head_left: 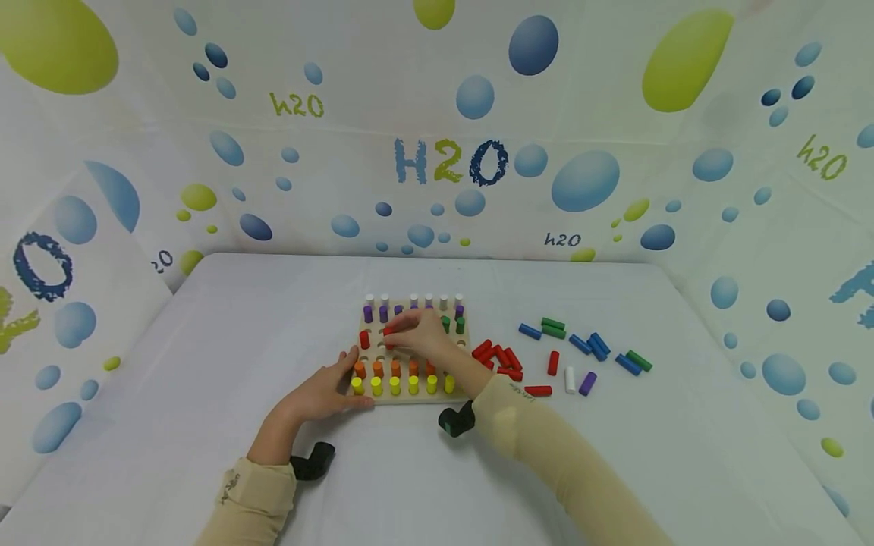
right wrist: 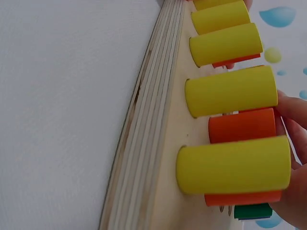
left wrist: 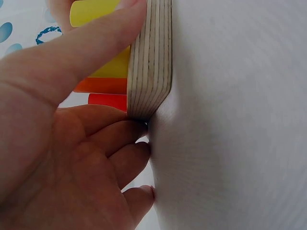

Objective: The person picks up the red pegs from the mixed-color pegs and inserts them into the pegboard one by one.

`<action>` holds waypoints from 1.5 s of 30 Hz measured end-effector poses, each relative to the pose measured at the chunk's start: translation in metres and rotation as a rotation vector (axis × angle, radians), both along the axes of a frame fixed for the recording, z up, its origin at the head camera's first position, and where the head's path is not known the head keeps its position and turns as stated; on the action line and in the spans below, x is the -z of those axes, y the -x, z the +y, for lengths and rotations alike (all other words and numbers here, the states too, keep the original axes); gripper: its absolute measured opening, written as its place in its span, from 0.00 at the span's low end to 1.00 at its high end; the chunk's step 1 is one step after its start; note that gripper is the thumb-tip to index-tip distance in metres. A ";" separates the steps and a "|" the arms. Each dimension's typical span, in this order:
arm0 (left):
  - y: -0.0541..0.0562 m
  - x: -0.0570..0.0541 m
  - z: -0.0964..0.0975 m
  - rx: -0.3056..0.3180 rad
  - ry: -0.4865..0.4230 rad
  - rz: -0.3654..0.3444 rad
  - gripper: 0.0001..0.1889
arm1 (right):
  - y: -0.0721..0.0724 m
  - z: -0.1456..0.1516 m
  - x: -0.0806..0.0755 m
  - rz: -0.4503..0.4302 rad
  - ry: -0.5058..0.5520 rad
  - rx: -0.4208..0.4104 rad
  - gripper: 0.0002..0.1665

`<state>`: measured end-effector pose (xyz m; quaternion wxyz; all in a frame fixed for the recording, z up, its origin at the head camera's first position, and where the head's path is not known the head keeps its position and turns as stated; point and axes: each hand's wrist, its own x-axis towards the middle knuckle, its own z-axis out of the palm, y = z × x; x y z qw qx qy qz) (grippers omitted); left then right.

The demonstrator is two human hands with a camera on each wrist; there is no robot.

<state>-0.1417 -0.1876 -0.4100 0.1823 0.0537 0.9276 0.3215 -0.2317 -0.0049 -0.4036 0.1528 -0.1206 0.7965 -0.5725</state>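
A wooden pegboard [head_left: 410, 401] lies on the table, with rows of coloured pegs standing in it. My left hand [head_left: 321, 390] holds its near left corner, the thumb along the front edge and the fingers against the left side. In the left wrist view the layered plywood edge [left wrist: 152, 57] shows between thumb and fingers. Over the middle of the board, my right hand [head_left: 423, 335] pinches a red peg [head_left: 388, 340] upright. Another red peg [head_left: 365, 340] stands to its left. Yellow pegs [right wrist: 232, 91] fill the front row, orange pegs [head_left: 378, 369] the one behind.
Loose red pegs [head_left: 512, 358] lie right of the board, along with a white peg [head_left: 570, 380] and a purple peg [head_left: 587, 384]. Farther right are several blue pegs [head_left: 580, 344] and green pegs [head_left: 554, 331]. A patterned cloth [head_left: 437, 212] hangs behind the table.
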 end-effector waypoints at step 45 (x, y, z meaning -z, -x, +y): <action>0.001 0.004 -0.002 -0.008 -0.002 -0.010 0.55 | -0.003 -0.017 0.009 0.231 -0.160 -0.028 0.08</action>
